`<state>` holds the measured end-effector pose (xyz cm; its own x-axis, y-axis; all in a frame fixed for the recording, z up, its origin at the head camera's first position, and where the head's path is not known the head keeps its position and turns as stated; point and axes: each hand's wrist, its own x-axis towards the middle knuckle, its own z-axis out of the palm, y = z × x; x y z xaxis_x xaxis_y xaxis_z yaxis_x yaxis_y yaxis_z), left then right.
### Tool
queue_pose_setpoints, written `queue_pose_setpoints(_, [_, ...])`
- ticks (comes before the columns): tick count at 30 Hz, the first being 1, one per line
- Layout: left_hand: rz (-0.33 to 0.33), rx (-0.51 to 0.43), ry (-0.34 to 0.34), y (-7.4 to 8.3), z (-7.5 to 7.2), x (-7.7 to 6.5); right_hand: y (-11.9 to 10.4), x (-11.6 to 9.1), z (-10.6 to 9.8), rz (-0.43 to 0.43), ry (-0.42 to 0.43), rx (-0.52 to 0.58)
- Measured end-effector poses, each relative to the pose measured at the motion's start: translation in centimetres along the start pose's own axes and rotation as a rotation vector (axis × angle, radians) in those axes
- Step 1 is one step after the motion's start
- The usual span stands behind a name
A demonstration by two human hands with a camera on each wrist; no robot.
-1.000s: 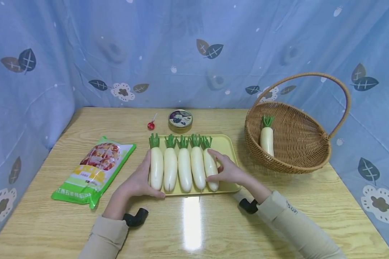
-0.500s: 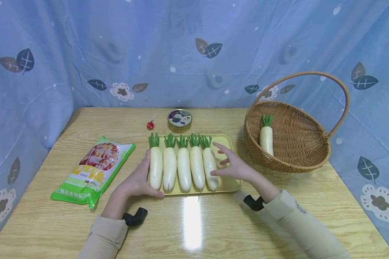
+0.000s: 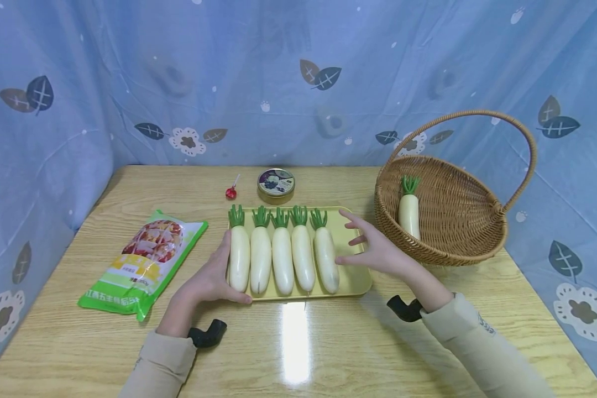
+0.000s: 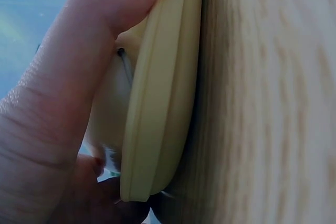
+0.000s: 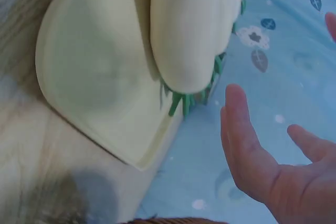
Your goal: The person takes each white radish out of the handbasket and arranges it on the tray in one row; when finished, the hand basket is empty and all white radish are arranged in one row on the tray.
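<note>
Several white radishes with green tops lie side by side on a pale yellow tray. My left hand holds the tray's near left corner; its thumb lies along the front rim, and its fingers run beside the leftmost radish. In the left wrist view the thumb crosses over the tray wall. My right hand hovers over the tray's right end with fingers spread and nothing between them. The rightmost radish lies just left of its fingertips, apart from them. In the right wrist view, the hand is beside the tray.
A wicker basket with a tall handle stands at the right, one radish inside. A green and white food bag lies at the left. Behind the tray are a round tin and a red lollipop. A blue curtain surrounds the table.
My right hand has let go of the rightmost radish and moved right, off it. That radish now lies slightly further right, apart from its neighbour. The left hand stays put.
</note>
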<state>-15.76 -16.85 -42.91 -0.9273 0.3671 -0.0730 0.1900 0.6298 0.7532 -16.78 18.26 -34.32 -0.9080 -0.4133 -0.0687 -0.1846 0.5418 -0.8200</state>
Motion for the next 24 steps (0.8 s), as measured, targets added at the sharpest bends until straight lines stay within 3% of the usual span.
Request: queue_pose_setpoints(24, [0.019,-0.015,0.008,-0.2,0.1,0.1,-1.2,-2.2,-4.4,-0.004,0.131,-0.057])
